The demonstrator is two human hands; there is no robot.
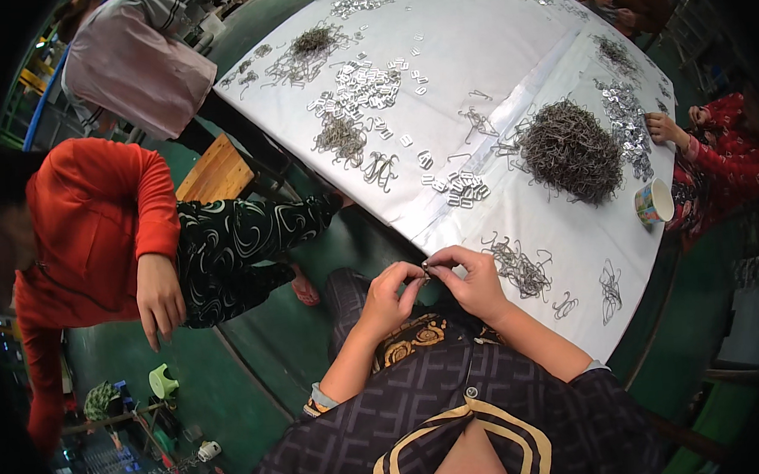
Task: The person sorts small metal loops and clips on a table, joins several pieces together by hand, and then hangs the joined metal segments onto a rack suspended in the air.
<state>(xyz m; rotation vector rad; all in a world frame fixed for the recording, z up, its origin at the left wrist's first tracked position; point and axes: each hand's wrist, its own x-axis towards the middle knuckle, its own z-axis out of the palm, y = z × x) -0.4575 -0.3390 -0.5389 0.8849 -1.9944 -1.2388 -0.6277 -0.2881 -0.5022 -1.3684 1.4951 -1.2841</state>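
Note:
In front of my body, at the table's near corner, both hands meet fingertip to fingertip. My left hand (390,298) is closed in a pinch, and so is my right hand (475,283). Between them sits a small metal piece (426,270); the fingers cover most of it, so its exact shape is hidden. Right beside my right hand lies a loose heap of bent wire hooks (520,268). Beyond my hands is a small group of flat silvery metal buckles (463,190).
On the white-covered table (438,45) rises a big dark mound of wire hooks (571,151). A paper cup (653,203) stands near the right edge. Left is a person in red (96,226) beside a wooden stool (215,171); another person's hand (666,129) touches buckles at right.

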